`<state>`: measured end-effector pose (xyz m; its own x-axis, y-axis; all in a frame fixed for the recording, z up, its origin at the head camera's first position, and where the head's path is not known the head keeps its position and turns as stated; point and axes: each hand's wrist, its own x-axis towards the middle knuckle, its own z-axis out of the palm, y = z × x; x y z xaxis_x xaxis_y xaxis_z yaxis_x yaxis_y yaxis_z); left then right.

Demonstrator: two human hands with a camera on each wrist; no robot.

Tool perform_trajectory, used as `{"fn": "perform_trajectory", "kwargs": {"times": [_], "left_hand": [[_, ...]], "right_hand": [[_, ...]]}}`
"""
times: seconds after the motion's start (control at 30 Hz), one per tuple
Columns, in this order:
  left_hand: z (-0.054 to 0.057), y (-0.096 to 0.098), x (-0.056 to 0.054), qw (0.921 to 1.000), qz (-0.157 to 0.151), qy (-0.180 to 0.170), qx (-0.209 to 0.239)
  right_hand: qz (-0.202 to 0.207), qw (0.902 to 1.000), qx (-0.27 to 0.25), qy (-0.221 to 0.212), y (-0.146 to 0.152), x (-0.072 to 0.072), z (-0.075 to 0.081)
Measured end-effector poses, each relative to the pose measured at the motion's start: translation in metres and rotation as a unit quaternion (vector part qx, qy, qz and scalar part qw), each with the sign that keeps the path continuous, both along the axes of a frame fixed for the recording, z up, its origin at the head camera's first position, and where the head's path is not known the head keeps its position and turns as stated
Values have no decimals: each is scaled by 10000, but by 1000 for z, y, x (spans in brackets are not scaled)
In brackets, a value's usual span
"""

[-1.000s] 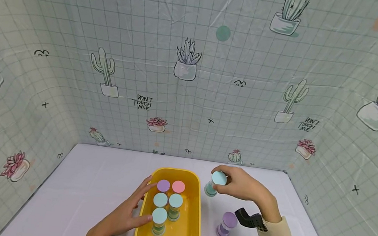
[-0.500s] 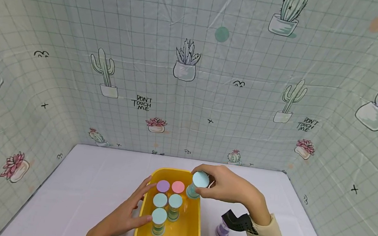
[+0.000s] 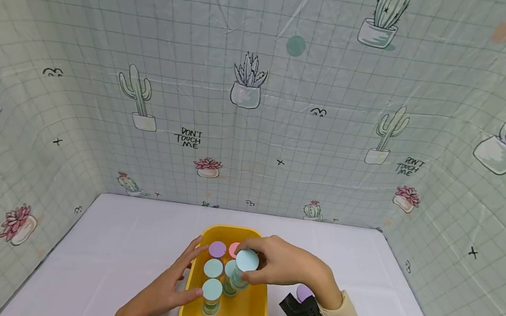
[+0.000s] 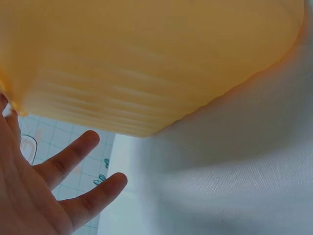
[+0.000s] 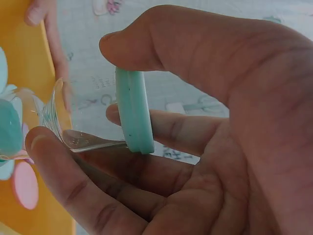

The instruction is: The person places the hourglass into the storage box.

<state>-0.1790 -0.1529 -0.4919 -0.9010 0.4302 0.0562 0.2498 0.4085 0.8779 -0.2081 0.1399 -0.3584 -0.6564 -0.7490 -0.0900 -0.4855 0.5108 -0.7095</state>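
In the head view my right hand (image 3: 289,264) holds a sand timer (image 3: 247,261) with pale turquoise caps over the yellow tray (image 3: 262,312). The right wrist view shows thumb and fingers around its turquoise cap (image 5: 134,111) and clear glass waist. Inside the tray stand a purple-capped timer (image 3: 217,249), a pink-capped timer (image 3: 233,249) partly hidden by the right hand, and several turquoise-capped timers (image 3: 212,290). My left hand (image 3: 170,281) lies along the tray's left rim, its thumb by the nearest timer. Its fingers (image 4: 93,196) are extended and spread beside the tray's outer wall.
A purple-capped timer (image 3: 304,293) stands on the white table (image 3: 137,238) right of the tray, mostly hidden by the black wrist strap (image 3: 300,308). Cloth printed with cacti (image 3: 246,94) encloses the table at the back and both sides.
My right hand has carried the turquoise-capped timer leftward, from beside the tray to over its inside, and nearer to me. The left hand keeps its place.
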Motion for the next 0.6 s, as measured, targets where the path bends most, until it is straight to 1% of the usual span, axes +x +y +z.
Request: {"fn": "perform_trajectory", "kwargs": {"times": [0.13,0.27,0.47,0.6], "left_hand": [[-1,2,1,10000,34,-87,-27],[-2,1,1,10000,17,0,-42],[-3,0,1,9999,-22,138,-16],[-2,0,1,9999,-6,113,3]], "right_hand": [[142,9999,35,-92,-5,2,-8],[231,9995,121,-173,-10,2,-17],[338,9982,466,-170,-18,2,-33],[373,9965,751,-74,-23,1,-42]]}}
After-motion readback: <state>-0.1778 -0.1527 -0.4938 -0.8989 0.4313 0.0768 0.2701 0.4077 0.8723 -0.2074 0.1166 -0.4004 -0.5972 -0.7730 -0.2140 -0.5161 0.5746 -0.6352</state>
